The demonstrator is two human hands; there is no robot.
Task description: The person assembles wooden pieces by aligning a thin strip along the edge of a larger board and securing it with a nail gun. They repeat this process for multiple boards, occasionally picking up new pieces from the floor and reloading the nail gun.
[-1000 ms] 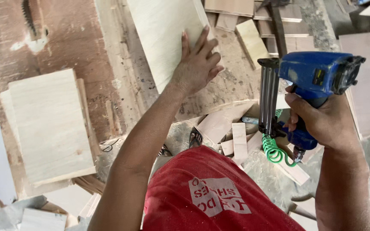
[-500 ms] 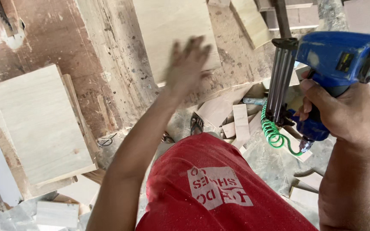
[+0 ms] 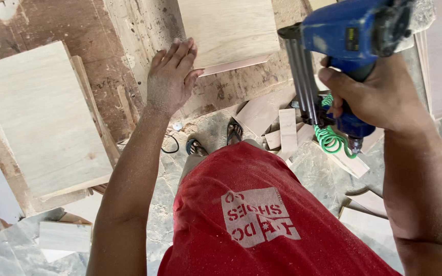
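1. Your right hand [image 3: 379, 97] is wrapped tight round the grip of the blue nail gun [image 3: 349, 46], held up off the bench with its long magazine hanging down; whether a finger rests on the trigger I cannot tell; if one does, a bump could fire a nail into open air.
2. Your left hand [image 3: 172, 76] is open, fingers together, flat on the scarred workbench [image 3: 129, 30], fingertips at the near-left corner of the pale plywood panel [image 3: 226, 28]; it holds nothing; bring the nose down close to that corner and those fingers sit in the line of fire.
3. The panel lies loose on the bench; a one-handed press may let it skid as the gun kicks.
4. The green coiled hose [image 3: 333, 138] dangles under the gun above the offcuts [image 3: 287, 128] on the floor; it could snag and jerk your aim.
5. Your sandalled feet [image 3: 216, 140] stand among those scraps; a slip there is likely enough.
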